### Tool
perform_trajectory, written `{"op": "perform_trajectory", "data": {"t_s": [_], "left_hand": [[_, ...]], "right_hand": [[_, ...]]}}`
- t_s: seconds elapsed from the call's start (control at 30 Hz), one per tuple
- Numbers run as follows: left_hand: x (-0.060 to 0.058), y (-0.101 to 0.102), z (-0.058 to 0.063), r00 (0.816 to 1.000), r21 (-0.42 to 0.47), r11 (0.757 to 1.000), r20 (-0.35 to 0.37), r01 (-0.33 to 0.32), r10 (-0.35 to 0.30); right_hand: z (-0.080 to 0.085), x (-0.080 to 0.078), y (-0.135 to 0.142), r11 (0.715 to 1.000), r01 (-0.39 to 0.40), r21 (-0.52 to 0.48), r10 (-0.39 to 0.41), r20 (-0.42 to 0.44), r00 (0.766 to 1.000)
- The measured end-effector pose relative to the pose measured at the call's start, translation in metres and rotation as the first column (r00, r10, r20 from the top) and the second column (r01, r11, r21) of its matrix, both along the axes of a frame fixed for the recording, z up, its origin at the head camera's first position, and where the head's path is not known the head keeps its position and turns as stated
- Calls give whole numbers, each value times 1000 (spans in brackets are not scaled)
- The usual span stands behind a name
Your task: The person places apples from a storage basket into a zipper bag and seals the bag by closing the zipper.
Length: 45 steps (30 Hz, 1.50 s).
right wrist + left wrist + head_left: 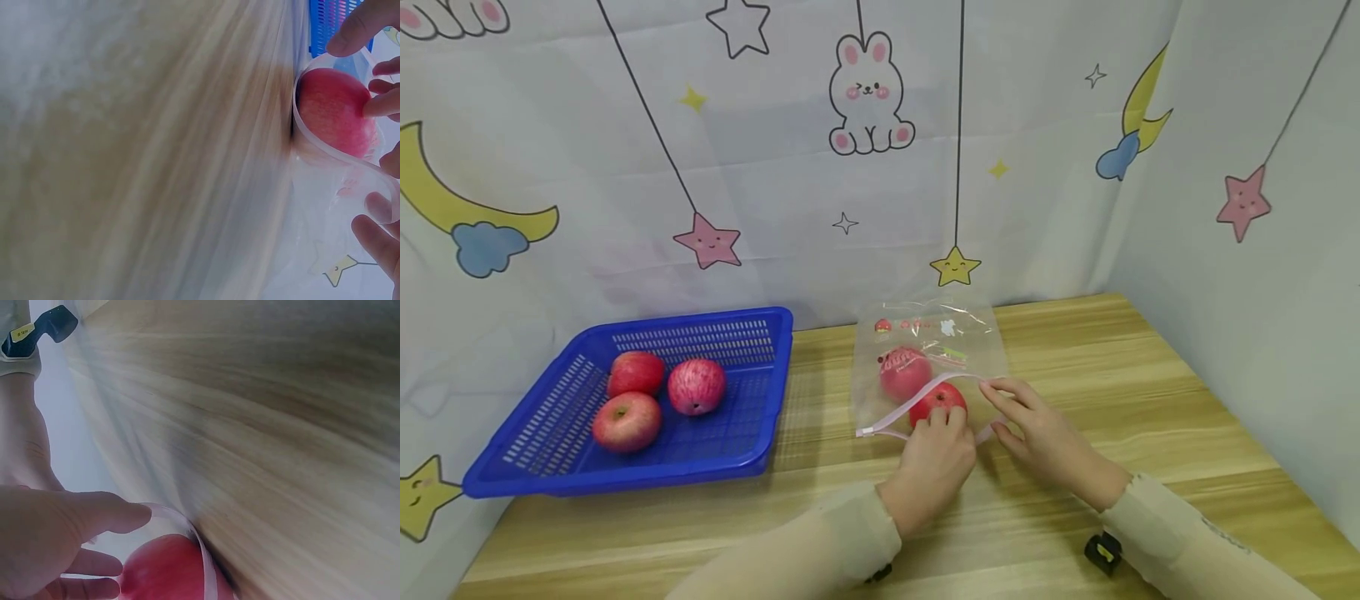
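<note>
A clear zip bag (958, 333) lies on the wooden table (1150, 400) with its mouth towards me. One red apple (904, 371) lies inside it. A second red apple (938, 400) sits in the bag's mouth, and my left hand (946, 417) grips it from the near side. In the left wrist view the left hand (75, 531) is by that apple (165, 569) and the pink zip rim (203, 562). My right hand (1000, 396) pinches the rim on the right and holds the mouth wide. The right wrist view shows the apple (331, 109) inside the rim (312, 137).
A blue plastic basket (775, 367) stands at the left of the table with three red apples (697, 386) in it. A printed curtain (865, 167) closes off the back and the right side. Bare tabletop lies to the right of the bag.
</note>
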<state>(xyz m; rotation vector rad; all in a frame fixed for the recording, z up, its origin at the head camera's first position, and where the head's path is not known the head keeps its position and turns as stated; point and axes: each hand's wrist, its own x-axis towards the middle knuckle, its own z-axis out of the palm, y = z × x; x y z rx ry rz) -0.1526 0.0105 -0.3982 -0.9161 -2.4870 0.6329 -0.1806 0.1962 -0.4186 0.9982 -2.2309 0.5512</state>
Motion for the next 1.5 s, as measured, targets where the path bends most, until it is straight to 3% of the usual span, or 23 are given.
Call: {"op": "perform_trajectory", "data": {"t_s": [0.3,0.83,0.97,1.17,1.5], "left_hand": [[-1,1,-1,999,16,1000,-31,8,-8],[-5,3,-2,992,22,996,88,-90,88],[-8,5,-2,978,21,990,159,-137,132],[-12,7,-4,942,39,975,267,-220,202],[-22,7,-10,920,36,964,310,-262,239]], "right_hand": [[-1,-1,0,1000,-5,0,5,-5,1000],[-1,-1,0,1000,-3,-2,3,-35,999],[-1,-1,0,1000,-1,-4,1,-36,999],[0,-1,0,1000,-9,-6,9,-19,1000],[1,-2,-1,1000,-10,-10,10,-32,999]]}}
